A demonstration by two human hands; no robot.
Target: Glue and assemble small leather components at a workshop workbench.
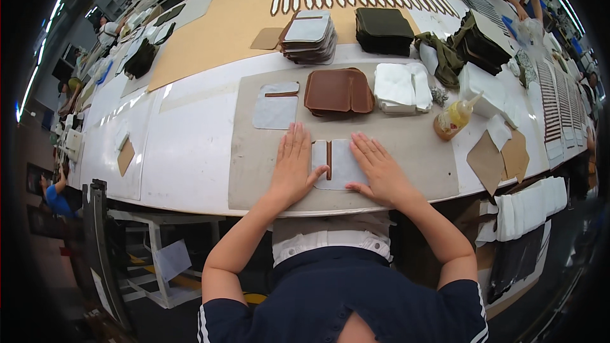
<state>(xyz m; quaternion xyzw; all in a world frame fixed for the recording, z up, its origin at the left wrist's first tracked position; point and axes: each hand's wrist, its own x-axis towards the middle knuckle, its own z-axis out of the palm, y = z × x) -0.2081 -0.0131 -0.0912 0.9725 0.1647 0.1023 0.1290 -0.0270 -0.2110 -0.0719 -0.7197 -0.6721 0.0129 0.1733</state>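
While palms face down, bare left hand (pixel 293 164) lies flattened, fingers nearly together, thumb angled right; bare right hand (pixel 382 174) likewise flattened, fingers slanting up-left. Both unfolded, gripping nothing. Light-grey, roughly rectangular flat panel with brown strip (pixel 345 166) lies between hands on grey mat (pixel 416 174), both thumbs over it.

Pale grey panel (pixel 341 164), edges partly hidden.

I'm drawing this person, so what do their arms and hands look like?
The arms are bare below short navy sleeves, which are white-striped on the outer side. The left hand and right hand wear no gloves, and no rings, watch or bracelets show.
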